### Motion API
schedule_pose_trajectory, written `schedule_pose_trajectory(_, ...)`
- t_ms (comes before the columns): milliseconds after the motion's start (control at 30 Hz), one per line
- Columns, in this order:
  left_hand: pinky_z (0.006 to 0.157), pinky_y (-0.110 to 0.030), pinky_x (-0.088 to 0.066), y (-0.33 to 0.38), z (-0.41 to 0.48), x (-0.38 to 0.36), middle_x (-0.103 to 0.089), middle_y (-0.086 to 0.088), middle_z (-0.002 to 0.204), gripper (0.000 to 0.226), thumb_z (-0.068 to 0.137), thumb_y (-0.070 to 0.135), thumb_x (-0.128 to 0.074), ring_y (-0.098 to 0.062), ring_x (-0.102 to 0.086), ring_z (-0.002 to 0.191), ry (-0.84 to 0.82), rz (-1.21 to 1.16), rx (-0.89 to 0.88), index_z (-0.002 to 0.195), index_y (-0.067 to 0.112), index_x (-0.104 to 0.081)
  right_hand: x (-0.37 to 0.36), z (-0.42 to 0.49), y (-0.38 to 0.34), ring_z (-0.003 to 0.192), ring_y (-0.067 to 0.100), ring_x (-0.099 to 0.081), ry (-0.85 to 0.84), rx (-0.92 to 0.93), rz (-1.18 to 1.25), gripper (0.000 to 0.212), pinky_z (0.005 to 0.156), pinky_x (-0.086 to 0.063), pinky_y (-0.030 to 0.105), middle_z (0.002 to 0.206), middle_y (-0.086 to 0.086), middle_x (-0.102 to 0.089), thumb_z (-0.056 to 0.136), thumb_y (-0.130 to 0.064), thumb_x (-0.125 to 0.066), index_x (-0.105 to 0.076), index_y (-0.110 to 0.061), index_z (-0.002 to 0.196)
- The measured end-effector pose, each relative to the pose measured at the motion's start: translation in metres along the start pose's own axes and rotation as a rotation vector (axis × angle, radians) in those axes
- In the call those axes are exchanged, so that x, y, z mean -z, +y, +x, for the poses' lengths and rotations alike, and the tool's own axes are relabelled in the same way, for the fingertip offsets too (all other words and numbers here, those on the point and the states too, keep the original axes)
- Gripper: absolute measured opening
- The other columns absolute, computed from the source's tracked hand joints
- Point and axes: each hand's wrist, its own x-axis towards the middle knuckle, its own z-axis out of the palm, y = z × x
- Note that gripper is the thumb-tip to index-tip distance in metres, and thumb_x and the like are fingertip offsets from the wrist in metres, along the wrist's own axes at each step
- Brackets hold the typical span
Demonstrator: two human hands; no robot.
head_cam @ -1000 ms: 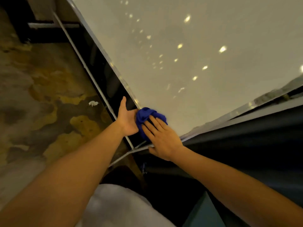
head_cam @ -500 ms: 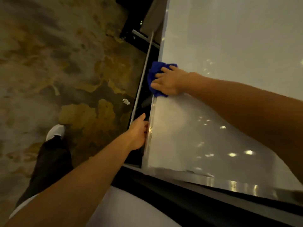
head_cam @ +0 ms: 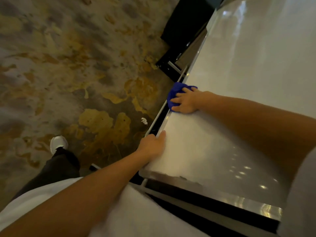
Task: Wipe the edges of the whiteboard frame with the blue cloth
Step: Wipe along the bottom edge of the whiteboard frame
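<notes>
Right hand: your right hand (head_cam: 185, 102) lies flat on the blue cloth (head_cam: 176, 94), fingers spread and pressing it down on the left edge of the whiteboard (head_cam: 239, 100).
Blue cloth: bunched into a wad under your fingers, it sits on the frame edge (head_cam: 166, 117) about halfway along the side in view, with part of it bulging out past the edge toward the floor.
Left hand: your left hand (head_cam: 152, 144) rests on the same edge, nearer to you, holding no cloth; the fingers curl over the rim and one finger lies straight along the board surface. You cannot tell how firmly it grips.
Gap between hands: a bare stretch of frame edge lies between the two hands; they do not touch.
Whiteboard: the pale glossy surface runs from the near corner away toward the upper right and shows small light reflections near your right forearm.
Near frame strip: a shiny metal strip (head_cam: 222, 197) borders the board's near side, below your right arm.
Floor: a carpet (head_cam: 68, 65) patterned in yellow and grey lies to the left, with a small white scrap (head_cam: 144, 120) on it near the board.
Your body: a white shoe (head_cam: 58, 144) and a dark trouser leg (head_cam: 56, 168) show at lower left.
</notes>
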Motion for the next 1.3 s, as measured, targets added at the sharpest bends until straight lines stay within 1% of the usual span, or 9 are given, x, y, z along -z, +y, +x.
schedule_pose_trajectory(167, 0.106, -0.047, -0.042, 0.014, -0.006, -0.005, -0.042, -0.016, 0.149, 0.098, 0.081, 0.079, -0.036, -0.035, -0.047, 0.13, 0.049, 0.079, -0.052, 0.147, 0.007, -0.028, 0.004, 0.005, -0.028, 0.15, 0.031, -0.013, -0.281, 0.358, 0.211, 0.061, 0.119, -0.011, 0.056, 0.161, 0.003, -0.027, 0.098, -0.061, -0.03, -0.037, -0.032, 0.15)
schedule_pose_trajectory(367, 0.106, -0.051, -0.042, 0.028, -0.003, -0.004, -0.036, -0.015, 0.151, 0.111, 0.069, 0.091, -0.027, -0.037, -0.046, 0.13, -0.024, 0.081, -0.04, 0.15, 0.015, -0.018, 0.013, 0.023, 0.046, 0.152, 0.038, 0.004, -0.118, -0.165, -0.002, 0.07, 0.116, 0.001, 0.064, 0.168, -0.003, -0.003, 0.093, -0.074, -0.014, -0.007, -0.043, 0.155)
schedule_pose_trajectory(600, 0.107, -0.053, -0.036, 0.063, 0.037, -0.001, -0.013, -0.018, 0.161, 0.118, 0.068, 0.091, -0.038, -0.044, -0.033, 0.139, -0.156, 0.067, 0.02, 0.155, 0.022, 0.002, 0.006, 0.043, 0.003, 0.152, 0.033, 0.01, -0.282, 0.282, 0.049, 0.054, 0.117, 0.002, 0.065, 0.167, -0.008, -0.005, 0.101, -0.058, -0.016, -0.018, -0.045, 0.153)
schedule_pose_trajectory(700, 0.099, -0.051, -0.042, 0.066, 0.045, 0.004, -0.022, -0.015, 0.155, 0.118, 0.062, 0.095, -0.037, -0.043, -0.042, 0.129, -0.247, 0.077, 0.025, 0.153, 0.028, -0.002, 0.021, 0.055, 0.058, 0.15, 0.041, -0.001, -0.176, 0.033, -0.043, 0.05, 0.112, -0.012, 0.07, 0.165, 0.0, -0.015, 0.101, -0.051, -0.024, -0.024, -0.042, 0.151)
schedule_pose_trajectory(800, 0.096, -0.047, -0.05, 0.07, 0.06, 0.014, -0.04, -0.012, 0.144, 0.115, 0.056, 0.094, -0.043, -0.034, -0.052, 0.119, -0.322, -0.098, 0.015, 0.145, 0.026, -0.017, 0.031, 0.065, 0.096, 0.148, 0.048, -0.001, -0.14, -0.192, 0.054, 0.052, 0.113, -0.007, 0.071, 0.164, 0.009, -0.015, 0.1, -0.055, -0.02, -0.026, -0.043, 0.15)
schedule_pose_trajectory(1000, 0.095, -0.038, -0.048, 0.08, 0.089, 0.024, -0.048, -0.016, 0.143, 0.083, 0.089, 0.062, -0.051, -0.034, -0.055, 0.118, -0.352, -0.149, 0.082, 0.147, 0.01, -0.022, 0.008, 0.041, 0.013, 0.147, 0.032, -0.017, -0.093, 0.366, 0.11, 0.041, 0.116, -0.01, 0.059, 0.155, 0.0, -0.039, 0.102, -0.042, -0.035, -0.048, -0.037, 0.14)
schedule_pose_trajectory(1133, 0.1, -0.033, -0.046, 0.095, 0.106, 0.028, -0.039, -0.009, 0.151, 0.121, 0.068, 0.081, -0.057, -0.029, -0.048, 0.13, -0.464, -0.191, 0.136, 0.153, 0.01, -0.009, 0.013, 0.077, 0.096, 0.151, 0.038, -0.003, -0.002, 0.035, 0.069, 0.045, 0.117, -0.006, 0.062, 0.163, 0.002, -0.022, 0.103, -0.05, -0.026, -0.033, -0.043, 0.147)
schedule_pose_trajectory(1200, 0.092, -0.028, -0.052, 0.101, 0.111, 0.026, -0.049, -0.002, 0.14, 0.131, 0.05, 0.086, -0.064, -0.019, -0.056, 0.119, -0.534, -0.232, 0.139, 0.149, 0.012, -0.02, 0.016, 0.098, 0.123, 0.152, 0.038, 0.003, -0.054, -0.153, 0.154, 0.051, 0.118, 0.0, 0.062, 0.166, 0.003, -0.013, 0.101, -0.057, -0.021, -0.027, -0.045, 0.15)
schedule_pose_trajectory(1300, 0.074, -0.018, -0.055, 0.109, 0.127, 0.028, -0.058, 0.01, 0.114, 0.117, 0.039, 0.081, -0.072, -0.006, -0.06, 0.098, -0.547, -0.258, 0.148, 0.133, 0.019, -0.04, 0.015, 0.123, 0.125, 0.151, 0.039, 0.008, -0.109, -0.167, 0.217, 0.056, 0.118, 0.004, 0.062, 0.167, 0.004, -0.008, 0.098, -0.062, -0.017, -0.027, -0.046, 0.15)
